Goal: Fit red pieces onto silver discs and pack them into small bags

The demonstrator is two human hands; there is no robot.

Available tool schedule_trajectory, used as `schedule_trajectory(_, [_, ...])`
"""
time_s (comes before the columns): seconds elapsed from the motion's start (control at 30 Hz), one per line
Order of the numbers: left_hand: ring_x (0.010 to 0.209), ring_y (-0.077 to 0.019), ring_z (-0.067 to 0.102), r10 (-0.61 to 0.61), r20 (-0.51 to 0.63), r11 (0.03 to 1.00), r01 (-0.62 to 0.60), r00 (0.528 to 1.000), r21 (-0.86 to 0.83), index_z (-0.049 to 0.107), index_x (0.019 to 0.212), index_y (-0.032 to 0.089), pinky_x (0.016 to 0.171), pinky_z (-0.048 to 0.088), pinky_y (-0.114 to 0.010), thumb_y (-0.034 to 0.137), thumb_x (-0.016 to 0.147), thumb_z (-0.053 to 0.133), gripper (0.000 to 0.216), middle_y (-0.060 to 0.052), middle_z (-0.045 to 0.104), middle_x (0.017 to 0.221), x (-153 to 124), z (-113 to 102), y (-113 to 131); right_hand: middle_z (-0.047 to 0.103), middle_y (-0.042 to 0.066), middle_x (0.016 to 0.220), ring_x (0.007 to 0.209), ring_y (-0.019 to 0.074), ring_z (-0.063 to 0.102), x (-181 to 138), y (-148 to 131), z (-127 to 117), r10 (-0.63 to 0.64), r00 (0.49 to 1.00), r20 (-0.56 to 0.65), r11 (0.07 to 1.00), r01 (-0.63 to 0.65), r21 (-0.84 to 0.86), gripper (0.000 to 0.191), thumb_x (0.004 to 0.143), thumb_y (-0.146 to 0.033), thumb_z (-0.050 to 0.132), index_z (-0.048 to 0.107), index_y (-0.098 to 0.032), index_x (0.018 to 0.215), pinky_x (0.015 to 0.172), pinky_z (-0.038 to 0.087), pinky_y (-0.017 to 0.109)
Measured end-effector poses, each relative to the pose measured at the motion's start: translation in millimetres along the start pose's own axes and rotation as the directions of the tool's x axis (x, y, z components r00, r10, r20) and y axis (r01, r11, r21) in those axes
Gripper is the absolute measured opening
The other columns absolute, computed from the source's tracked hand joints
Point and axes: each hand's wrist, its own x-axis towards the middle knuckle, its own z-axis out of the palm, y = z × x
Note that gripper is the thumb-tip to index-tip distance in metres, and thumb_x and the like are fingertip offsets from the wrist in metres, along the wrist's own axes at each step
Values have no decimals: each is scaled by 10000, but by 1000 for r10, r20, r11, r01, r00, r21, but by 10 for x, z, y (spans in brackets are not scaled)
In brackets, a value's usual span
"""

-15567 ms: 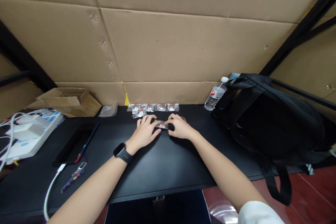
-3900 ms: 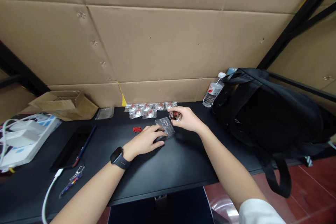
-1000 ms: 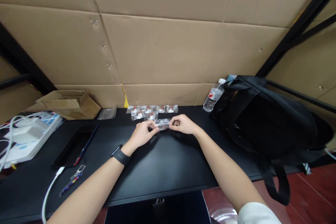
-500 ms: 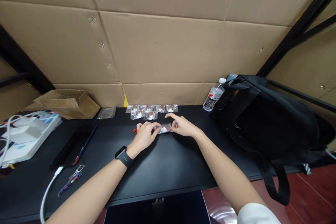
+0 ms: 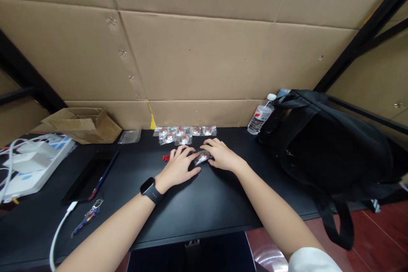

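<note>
A small clear plastic packet [image 5: 202, 158] with a shiny, partly red item inside lies on the black desk between my hands. My left hand [image 5: 179, 163], wearing a black watch, is open with its fingers apart, an index fingertip at the packet's left end. The thumb and fingers of my right hand [image 5: 223, 156] close around the packet's right end. Small red pieces [image 5: 166, 158] lie just left of my left hand. Several similar packets [image 5: 183, 139], each with a round silvery item and a red mark, lie in rows behind my hands.
A brown paper bag [image 5: 89, 125], a flat clear bag [image 5: 129, 136], a phone or tablet [image 5: 86, 176], a keychain [image 5: 87, 217] and a white power strip [image 5: 38, 168] are at left. A water bottle [image 5: 261, 114] and a black backpack [image 5: 321, 148] stand at right. Cardboard [image 5: 197, 59] walls the back.
My left fingers have spread and loosened from their pinch. My right index finger has come down from its raised pose onto the packet, which now lies tilted. More of the red pieces shows.
</note>
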Motion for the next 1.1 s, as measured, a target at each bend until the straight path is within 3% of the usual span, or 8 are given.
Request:
schedule_trajectory(0.17, [1332,-335,366,-13,-49,1000,13,999,14,664,1239,280,999,325,-495,336,895,600,355,-87,568,1379,2,10,10,646,70,1061,960,234,548,34,-4,16,3,1000,7,1000,-3,4,213,776,-151,705,705,-217,978,845,440,361])
schedule_trajectory(0.4, [1193,-273,513,-95,-82,993,89,992,-78,715,1081,274,940,307,-454,306,1006,451,276,-66,728,1126,35,4,-10,711,80,1033,978,219,619,78,82,37,-53,999,9,984,51,172,149,916,-227,615,729,-197,1008,891,452,334])
schedule_trajectory(0.53, [1099,-248,606,-248,-106,955,225,963,-191,729,1028,265,919,320,-431,345,1015,433,307,-53,750,1103,69,-18,-24,741,44,930,832,177,670,90,81,34,49,999,11,920,-49,389,211,977,-294,539,706,-213,1077,786,466,283])
schedule_trajectory(0.63, [1104,-250,628,-306,-105,928,271,946,-258,733,1028,276,937,321,-433,362,1006,432,313,-39,757,1119,77,-33,-33,734,3,890,763,156,673,102,66,79,117,993,-14,845,-92,526,327,883,-306,675,625,-234,1198,732,463,251])
schedule_trajectory(0.77, [1061,-253,650,-325,-69,919,298,943,-258,686,1115,264,928,320,-429,351,976,476,267,-29,783,938,74,-14,-50,694,-28,764,682,142,653,124,101,162,157,988,-2,774,-122,621,375,834,-274,709,574,-209,1178,667,454,225])
schedule_trajectory(0.87, [1019,-251,654,-329,-75,923,304,941,-235,546,1295,256,892,322,-415,286,920,537,376,-18,777,871,64,19,-45,668,-42,711,639,137,627,135,166,208,224,974,-20,815,-176,552,339,845,-248,688,569,-213,1160,653,446,224])
schedule_trajectory(0.93, [1019,-247,641,-314,-100,933,287,944,-217,512,1310,271,882,317,-411,247,899,541,412,-12,773,890,54,31,-26,674,-34,736,659,143,621,150,205,236,284,956,-78,872,-224,435,292,871,-233,659,579,-234,1151,672,443,233])
schedule_trajectory(1.1, [1078,-270,585,-231,-138,969,216,963,-120,682,948,276,917,299,-452,234,906,515,178,-34,755,981,42,-56,-47,709,40,962,889,200,636,289,232,307,303,930,-208,950,-278,140,211,911,-215,629,633,-254,1118,803,445,288])
